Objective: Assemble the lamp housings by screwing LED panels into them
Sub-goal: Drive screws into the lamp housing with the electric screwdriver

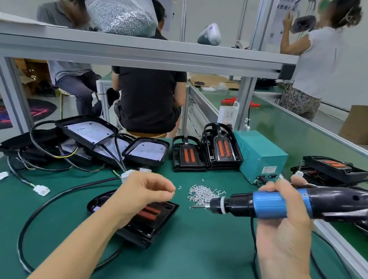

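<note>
1. A black lamp housing (pixel 148 223) with two orange strips is seen lying flat on the green worktop (pixel 176 274), partly covered by the left wrist.
2. The left hand (pixel 143 192) is held above the housing with its fingers (pixel 161 187) curled narrowly together; what looks like a small screw is pinched at the fingertips, though it is too small to be sure.
3. A loose pile of small silver screws (pixel 201 193) is spread on the worktop just beside the left fingertips, between the two hands.
4. A blue and black electric screwdriver (pixel 274 202) is gripped by the right hand (pixel 283 227), the fingers wrapped round its blue body; it is held nearly level, its tip pointed left near the screw pile.
5. Two more housings (pixel 204 153) are stood upright side by side behind the pile, touching a teal power box (pixel 259 153).
6. Several housings with white panels (pixel 94 134) and black cables are heaped at the far left of the worktop.
7. A black cable (pixel 44 211) is looped on the worktop around the near housing.
8. A clear bag of screws (pixel 122 10) is rested on the metal frame rail (pixel 140 56) above.
9. Other people are seen beyond the worktop.
</note>
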`<state>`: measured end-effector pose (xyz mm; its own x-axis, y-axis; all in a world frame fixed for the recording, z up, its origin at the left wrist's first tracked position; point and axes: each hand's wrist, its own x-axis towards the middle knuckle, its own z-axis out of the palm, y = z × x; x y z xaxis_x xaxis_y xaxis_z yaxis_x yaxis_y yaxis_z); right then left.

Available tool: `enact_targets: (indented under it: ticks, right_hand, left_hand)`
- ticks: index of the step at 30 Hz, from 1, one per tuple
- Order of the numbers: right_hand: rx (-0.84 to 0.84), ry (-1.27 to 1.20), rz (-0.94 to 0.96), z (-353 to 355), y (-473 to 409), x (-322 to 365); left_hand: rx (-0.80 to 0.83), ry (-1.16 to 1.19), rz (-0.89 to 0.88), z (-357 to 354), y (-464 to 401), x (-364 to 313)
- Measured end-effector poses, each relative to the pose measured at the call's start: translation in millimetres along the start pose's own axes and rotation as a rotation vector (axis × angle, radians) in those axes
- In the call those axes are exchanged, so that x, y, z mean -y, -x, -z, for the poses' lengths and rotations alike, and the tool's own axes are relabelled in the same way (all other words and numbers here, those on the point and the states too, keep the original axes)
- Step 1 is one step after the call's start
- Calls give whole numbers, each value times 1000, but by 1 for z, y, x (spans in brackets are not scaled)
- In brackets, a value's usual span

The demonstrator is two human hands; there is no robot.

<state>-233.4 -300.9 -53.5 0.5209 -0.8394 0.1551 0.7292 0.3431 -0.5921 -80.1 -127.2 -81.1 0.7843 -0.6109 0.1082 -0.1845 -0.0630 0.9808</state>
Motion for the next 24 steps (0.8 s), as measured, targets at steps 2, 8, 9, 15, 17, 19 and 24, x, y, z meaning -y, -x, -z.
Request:
enact_targets:
  ticks: [2, 8, 9, 15, 17, 19, 24]
  right_hand:
    - [42, -35, -22, -9, 4, -1]
    - [151, -134, -97, -38, 13, -14]
    - [167, -130, -95, -43, 15, -16]
    - [205, -70, -78, -55, 22, -25]
    - [215, -68, -75, -56, 23, -27]
    - [225, -67, -66, -56, 22, -29]
    - [259, -46, -68, -55, 18, -32]
  left_hand:
    - [-6, 55, 0, 6, 14, 2]
    - [-61, 133, -32, 20, 38, 3]
    - [-69, 140, -36, 22, 40, 3]
    - [-97, 160, -74, 29, 48, 2]
    - [-106, 174, -73, 29, 49, 1]
    - [-121, 202, -69, 29, 49, 2]
    - [-129, 205, -39, 28, 48, 6]
